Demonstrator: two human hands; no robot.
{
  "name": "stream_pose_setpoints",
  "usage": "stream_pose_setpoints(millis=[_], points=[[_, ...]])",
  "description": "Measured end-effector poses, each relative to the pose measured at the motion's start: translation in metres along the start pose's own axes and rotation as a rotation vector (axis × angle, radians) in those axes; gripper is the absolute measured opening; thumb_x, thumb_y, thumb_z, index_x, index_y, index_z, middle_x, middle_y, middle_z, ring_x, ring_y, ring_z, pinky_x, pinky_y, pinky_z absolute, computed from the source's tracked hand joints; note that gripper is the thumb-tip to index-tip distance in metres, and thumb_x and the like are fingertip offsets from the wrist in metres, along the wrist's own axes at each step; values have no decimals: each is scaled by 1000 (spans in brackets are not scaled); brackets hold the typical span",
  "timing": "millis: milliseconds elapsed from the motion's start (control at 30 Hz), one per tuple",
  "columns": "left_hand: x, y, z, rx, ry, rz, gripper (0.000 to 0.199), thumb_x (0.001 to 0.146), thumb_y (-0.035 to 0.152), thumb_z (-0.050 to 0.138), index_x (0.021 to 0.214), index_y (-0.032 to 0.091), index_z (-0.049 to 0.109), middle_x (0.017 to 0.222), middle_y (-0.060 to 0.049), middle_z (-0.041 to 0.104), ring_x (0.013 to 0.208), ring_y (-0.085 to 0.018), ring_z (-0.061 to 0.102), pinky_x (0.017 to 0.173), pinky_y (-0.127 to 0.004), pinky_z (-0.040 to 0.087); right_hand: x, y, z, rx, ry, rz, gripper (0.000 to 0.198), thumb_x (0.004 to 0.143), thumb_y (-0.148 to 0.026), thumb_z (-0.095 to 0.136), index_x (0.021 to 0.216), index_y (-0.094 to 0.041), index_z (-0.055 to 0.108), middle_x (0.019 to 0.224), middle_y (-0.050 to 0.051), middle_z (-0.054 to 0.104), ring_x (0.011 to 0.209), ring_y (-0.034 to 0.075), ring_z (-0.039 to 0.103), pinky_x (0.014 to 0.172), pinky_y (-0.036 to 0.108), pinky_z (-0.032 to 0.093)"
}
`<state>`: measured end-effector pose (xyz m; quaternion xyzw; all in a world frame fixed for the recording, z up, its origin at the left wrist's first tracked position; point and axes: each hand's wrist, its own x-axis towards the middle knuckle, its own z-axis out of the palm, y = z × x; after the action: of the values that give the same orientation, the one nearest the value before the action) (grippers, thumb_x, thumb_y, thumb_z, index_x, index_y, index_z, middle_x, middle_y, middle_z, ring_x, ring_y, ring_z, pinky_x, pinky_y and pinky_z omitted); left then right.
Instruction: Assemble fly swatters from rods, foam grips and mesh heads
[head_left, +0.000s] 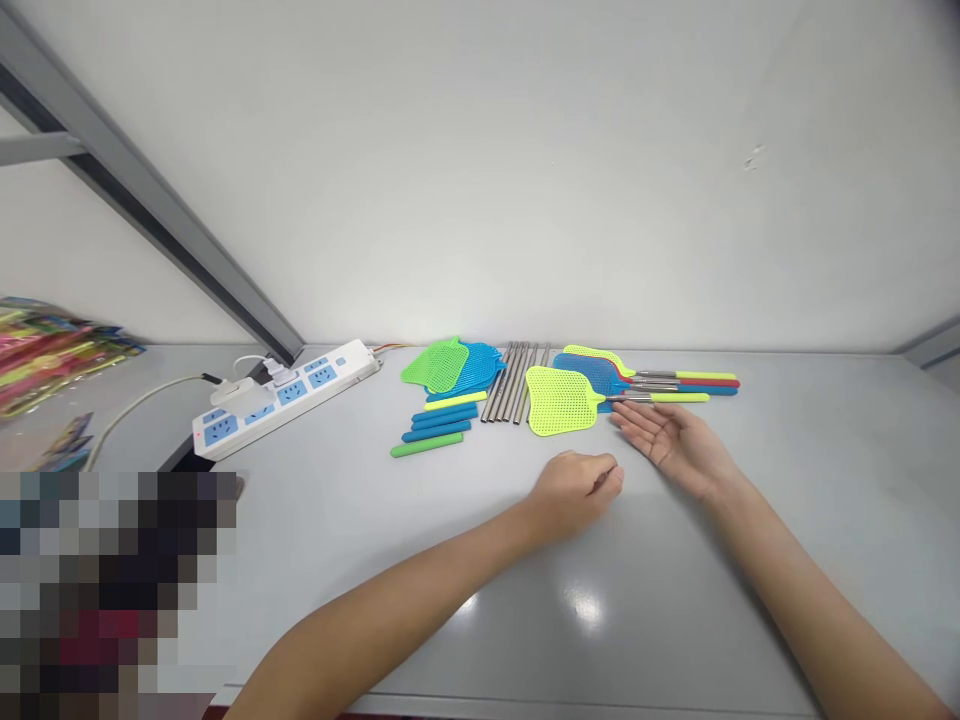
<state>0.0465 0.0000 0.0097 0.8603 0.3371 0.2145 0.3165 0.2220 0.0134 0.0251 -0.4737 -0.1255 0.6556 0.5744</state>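
Note:
My left hand (574, 492) is closed in a fist above the table front, and nothing sticks out of it. My right hand (675, 448) is open, palm turned up, its fingertips beside the shaft of a yellow fly swatter (562, 402). Behind that one lie more assembled fly swatters, among them a blue one (589, 372) and another yellow one (596, 354). Left of these, several metal telescopic rods (510, 385) lie side by side. Farther left are loose swatter heads, green (435, 366) and blue (480, 368), with loose handle grips in yellow (455, 401), blue (436, 431) and green (427, 446) in front.
A white power strip (300, 395) with plugs and a cable lies at the left on the grey table (337, 540). Colourful packaged goods (60, 350) are at the far left. A white wall (525, 200) closes off the back, with a grey metal post (150, 190) on the left.

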Motion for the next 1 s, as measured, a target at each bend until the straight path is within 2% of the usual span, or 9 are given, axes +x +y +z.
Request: stream_pose_setpoints(millis=[233,367,533,1000], points=[[1,0,0,28,-20,-10,29,88,27,31,64,18,45,54,3,45,52,-11,40,56,-23,27,1,5,-1,-28,-31,-3,25,79,-15,43,93,-8,63,108,16,62,94,24,62,72,28,55],[0,0,1,40,-4,-6,29,87,27,31,64,18,46,55,3,46,54,-10,42,53,-23,25,3,5,-3,-43,-27,-29,26,80,-14,41,90,-8,65,89,12,68,77,17,65,63,23,55],[0,0,1,50,6,2,30,88,27,32,63,17,46,54,4,45,53,-9,42,51,-23,23,5,7,-2,-45,-15,-46,25,80,-13,41,82,-9,66,68,8,66,60,12,61,56,20,53],[-2,-1,2,18,1,-37,30,88,28,31,63,17,46,54,4,44,54,-10,41,53,-22,25,0,11,6,-133,-23,-96,28,83,-17,41,75,-11,67,65,6,62,57,11,57,53,19,50]])
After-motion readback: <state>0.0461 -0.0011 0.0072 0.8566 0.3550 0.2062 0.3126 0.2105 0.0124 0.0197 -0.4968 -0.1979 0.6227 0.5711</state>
